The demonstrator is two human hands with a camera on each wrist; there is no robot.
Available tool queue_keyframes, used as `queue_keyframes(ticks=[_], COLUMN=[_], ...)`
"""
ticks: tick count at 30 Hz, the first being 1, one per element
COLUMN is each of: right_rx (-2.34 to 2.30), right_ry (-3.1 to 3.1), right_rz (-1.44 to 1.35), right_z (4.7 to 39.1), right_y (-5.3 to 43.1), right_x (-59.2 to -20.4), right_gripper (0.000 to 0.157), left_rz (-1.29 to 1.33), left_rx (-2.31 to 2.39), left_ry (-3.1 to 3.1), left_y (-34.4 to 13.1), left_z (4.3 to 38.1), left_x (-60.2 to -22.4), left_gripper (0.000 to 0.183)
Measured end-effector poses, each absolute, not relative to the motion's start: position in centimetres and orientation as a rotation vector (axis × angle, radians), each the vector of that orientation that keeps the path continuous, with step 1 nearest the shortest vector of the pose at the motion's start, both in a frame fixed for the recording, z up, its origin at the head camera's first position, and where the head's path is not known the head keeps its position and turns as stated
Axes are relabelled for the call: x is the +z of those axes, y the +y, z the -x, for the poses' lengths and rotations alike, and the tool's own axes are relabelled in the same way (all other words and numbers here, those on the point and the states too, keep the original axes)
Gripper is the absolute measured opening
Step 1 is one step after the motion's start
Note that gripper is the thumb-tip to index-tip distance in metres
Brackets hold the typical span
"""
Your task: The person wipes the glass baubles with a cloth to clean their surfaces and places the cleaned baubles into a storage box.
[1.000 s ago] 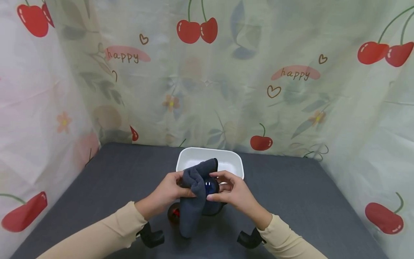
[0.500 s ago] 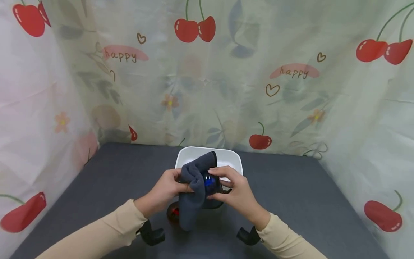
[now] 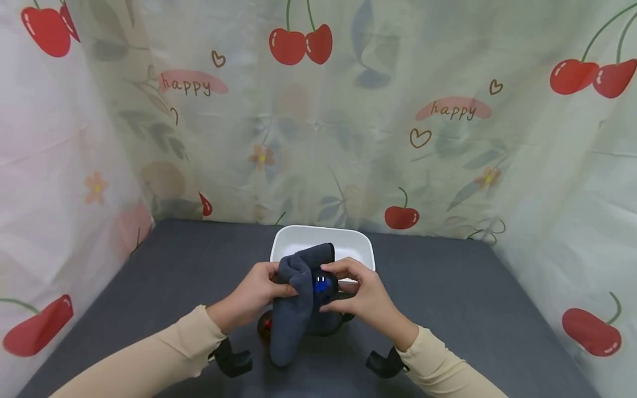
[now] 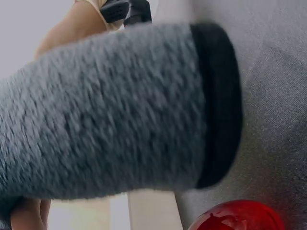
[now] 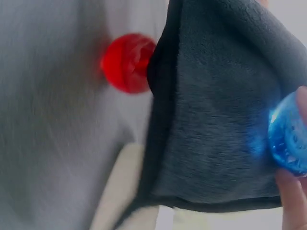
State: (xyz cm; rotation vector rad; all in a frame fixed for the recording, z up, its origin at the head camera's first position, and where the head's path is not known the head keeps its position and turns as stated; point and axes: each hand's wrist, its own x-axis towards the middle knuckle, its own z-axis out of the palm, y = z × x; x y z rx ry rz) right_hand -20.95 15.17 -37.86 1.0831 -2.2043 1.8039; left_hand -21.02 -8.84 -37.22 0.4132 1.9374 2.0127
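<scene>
A dark grey fleecy cloth (image 3: 291, 323) with a black edge hangs from my left hand (image 3: 252, 292), whose thumb and fingers grip its bunched middle. My right hand (image 3: 362, 288) holds a shiny, see-through blue ball (image 3: 324, 285) against the cloth, thumb below and fingers above. In the right wrist view the blue ball (image 5: 284, 136) lies on the fleece, fingertips at its side. On the table, a see-through red ball (image 3: 263, 327) is partly hidden behind the hanging cloth. The left wrist view is mostly filled by cloth (image 4: 105, 115), with the red ball (image 4: 242, 218) below it.
Just beyond the hands stands a white rectangular tray (image 3: 350, 246) on the dark grey table (image 3: 438, 298). A cherry-printed curtain (image 3: 318, 127) closes off the back and both sides. Black wrist mounts (image 3: 234, 362) sit below the forearms.
Both hands rose slightly with the cloth and blue ball, then came down again. The cloth's lower end has swung a little left, covering more of the red ball.
</scene>
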Motion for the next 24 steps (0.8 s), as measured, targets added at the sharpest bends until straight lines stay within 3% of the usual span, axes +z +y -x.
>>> queue_keyframes(ticks=[4, 8, 16, 24], right_rx=[2.126, 2.157, 2.386, 1.426], right_ry=[-2.149, -2.188, -2.183, -2.539], right_rz=[-0.98, -0.781, -0.495, -0.809], right_z=[20.8, 20.4, 20.2, 20.1], right_y=[15.0, 14.3, 13.8, 14.1], right_x=[-38.0, -37.7, -37.2, -36.2], right_gripper=[0.067, 0.066, 0.052, 0.063], left_rz=[-0.426, -0.44, -0.402, -0.386], left_rx=[1.99, 1.979, 2.062, 2.073], left_ry=[1.906, 1.941, 1.923, 1.935], left_y=[-8.7, -8.5, -8.5, -8.7], left_z=[20.9, 20.9, 20.8, 20.9], left_x=[-37.0, -36.9, -37.3, -37.3], left_gripper=[0.042, 0.057, 0.041, 0.036])
